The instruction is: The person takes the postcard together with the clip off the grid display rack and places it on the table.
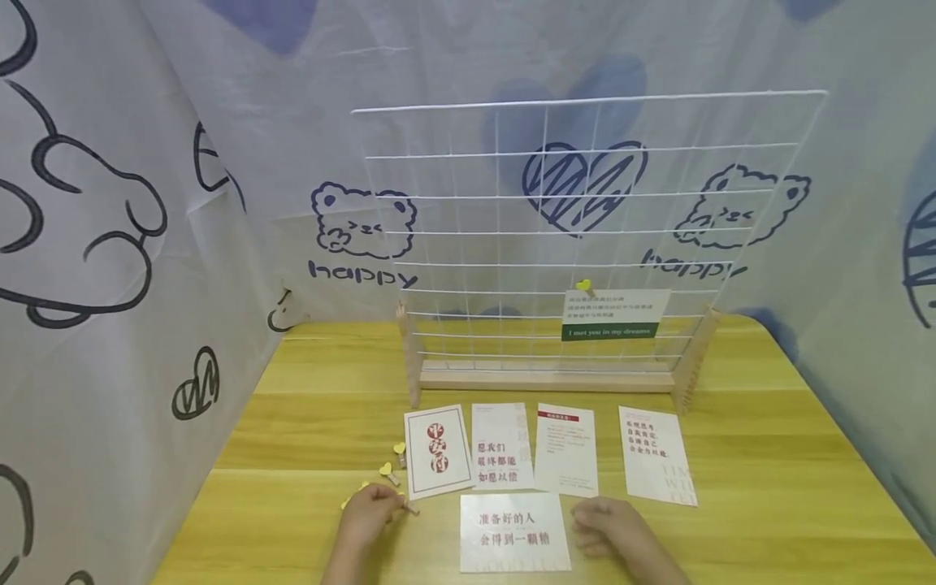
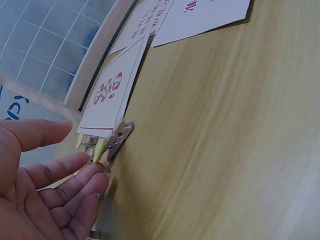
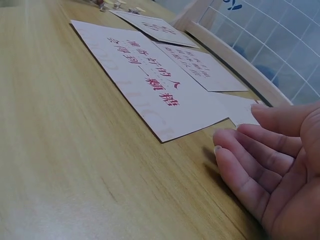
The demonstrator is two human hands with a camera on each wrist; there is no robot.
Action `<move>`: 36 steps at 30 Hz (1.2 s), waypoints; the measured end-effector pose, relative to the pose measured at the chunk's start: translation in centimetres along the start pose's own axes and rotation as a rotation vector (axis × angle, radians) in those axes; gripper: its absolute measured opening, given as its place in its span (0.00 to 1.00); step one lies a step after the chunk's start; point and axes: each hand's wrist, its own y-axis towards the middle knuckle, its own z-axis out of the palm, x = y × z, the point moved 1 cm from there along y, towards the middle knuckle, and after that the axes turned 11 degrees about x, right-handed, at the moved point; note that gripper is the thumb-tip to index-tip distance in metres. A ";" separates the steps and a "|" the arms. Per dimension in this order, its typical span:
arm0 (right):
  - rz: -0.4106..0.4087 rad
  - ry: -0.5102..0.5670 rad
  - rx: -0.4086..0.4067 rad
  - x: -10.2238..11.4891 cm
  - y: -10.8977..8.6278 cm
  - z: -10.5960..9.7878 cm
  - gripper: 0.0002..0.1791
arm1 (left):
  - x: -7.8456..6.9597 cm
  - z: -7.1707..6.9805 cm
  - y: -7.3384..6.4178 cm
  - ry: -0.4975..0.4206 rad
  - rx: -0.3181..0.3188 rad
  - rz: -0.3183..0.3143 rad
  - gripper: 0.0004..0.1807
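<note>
My left hand point(image 1: 368, 513) is at the left of the cards, beside a small wooden clothespin point(image 2: 119, 137) with a yellow heart. In the left wrist view the fingertips are at the clip's heart end, with the thumb apart; firm contact is hard to tell. My right hand point(image 1: 614, 528) has loosely bent fingers and nothing in it, just right of a white card point(image 1: 515, 552) with red writing. Behind that card lie a red-bordered card point(image 1: 439, 485) and other printed cards point(image 1: 504, 422) point(image 1: 566, 463) point(image 1: 658, 471).
A white wire grid point(image 1: 497, 195) stands upright in a wooden base point(image 1: 548, 380) at the back. One green-and-white card point(image 1: 614, 313) hangs on it from a yellow heart clip point(image 1: 583, 285). More heart clips point(image 1: 387, 471) lie left of the cards. Printed curtains point(image 1: 241, 162) surround the wooden table point(image 1: 775, 439).
</note>
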 end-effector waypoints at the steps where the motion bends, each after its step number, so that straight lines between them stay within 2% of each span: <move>1: 0.000 0.000 -0.010 0.1 0.0 0.0 0.22 | 0.0 -0.1 0.0 0.011 0.000 -0.001 0.13; 8: 0.013 0.014 -0.061 1.3 0.2 -0.3 0.21 | -0.5 -0.3 0.2 0.017 -0.018 0.014 0.17; 14: -0.033 0.043 -0.090 2.9 0.5 -1.0 0.24 | -2.0 -0.2 1.0 -0.060 -0.031 0.066 0.18; 17: -0.046 0.058 -0.124 3.8 0.6 -1.5 0.24 | -3.3 -0.2 1.5 -0.082 -0.030 0.083 0.18; 20: -0.047 0.047 -0.185 4.9 0.7 -2.1 0.24 | -4.7 -0.1 2.2 -0.101 -0.028 0.127 0.17; 23: -0.055 -0.064 -0.230 6.1 0.7 -3.0 0.24 | -6.3 0.1 3.0 -0.137 -0.009 0.171 0.16; 26: -0.102 -0.151 -0.237 6.9 0.9 -4.4 0.27 | -7.9 0.3 3.5 -0.172 0.029 0.203 0.16; 27: -0.132 -0.180 -0.228 7.0 1.0 -5.0 0.27 | -8.5 0.4 3.7 -0.164 0.038 0.215 0.16; 30: -0.262 -0.139 -0.188 6.2 2.0 -7.5 0.22 | -10.0 0.7 4.2 -0.126 0.069 0.248 0.17; 33: -0.290 -0.165 -0.200 7.0 2.0 -8.4 0.21 | -11.3 1.0 4.7 -0.083 0.092 0.290 0.18; 36: -0.247 -0.215 -0.254 8.9 1.3 -7.9 0.27 | -12.7 1.5 5.1 -0.073 0.126 0.346 0.17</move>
